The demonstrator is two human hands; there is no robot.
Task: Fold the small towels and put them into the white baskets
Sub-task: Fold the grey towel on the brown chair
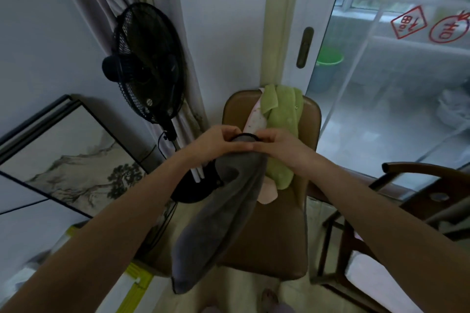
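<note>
Closest to me, both forearms reach out over a brown padded chair [274, 236], and a grey towel [218, 223] hangs down from the hands in a long slack drape, its lower end dangling in front of the seat edge. The left hand [216, 141] and the right hand [273, 142] sit almost touching, fingers curled in and pinching the towel's top edge between them. It looks light and thoroughly limp, the kind of cloth that will sag wherever it is not held, so I would take it by the two top corners and spread them apart to get a flat sheet before folding. Just beyond the hands, a green towel [282, 119] and a pale pink spotted towel [254, 122] lie draped over the chair back and down onto the seat, waiting their turn. No white basket shows anywhere from here. Further off, behind the glass door, stands a green bucket [328, 68]; what it holds I cannot tell.
</note>
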